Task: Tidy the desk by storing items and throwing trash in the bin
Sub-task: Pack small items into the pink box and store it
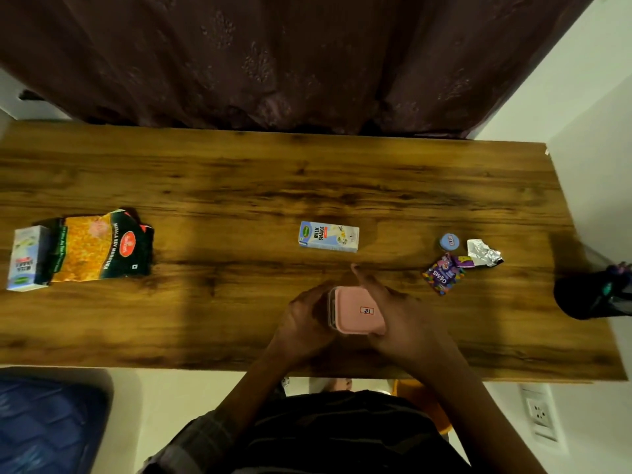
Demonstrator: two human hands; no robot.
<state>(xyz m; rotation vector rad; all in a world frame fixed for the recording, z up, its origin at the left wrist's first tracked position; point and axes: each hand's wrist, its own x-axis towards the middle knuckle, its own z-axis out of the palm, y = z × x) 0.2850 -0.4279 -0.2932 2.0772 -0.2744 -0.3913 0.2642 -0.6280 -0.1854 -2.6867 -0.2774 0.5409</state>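
Observation:
A small box with a pink lid sits near the front edge of the wooden desk. My left hand grips its left side and my right hand holds its right side, forefinger stretched forward. Beyond it lies a milkshake carton. At the right are a purple Gems wrapper, a crumpled foil wrapper and a small blue round tin. On the left lie a yellow and green snack packet and a second milkshake carton.
A dark curtain hangs behind the desk. A dark cylindrical container stands at the desk's right end by the white wall. A blue cushion lies at the lower left, and a wall socket is at the lower right.

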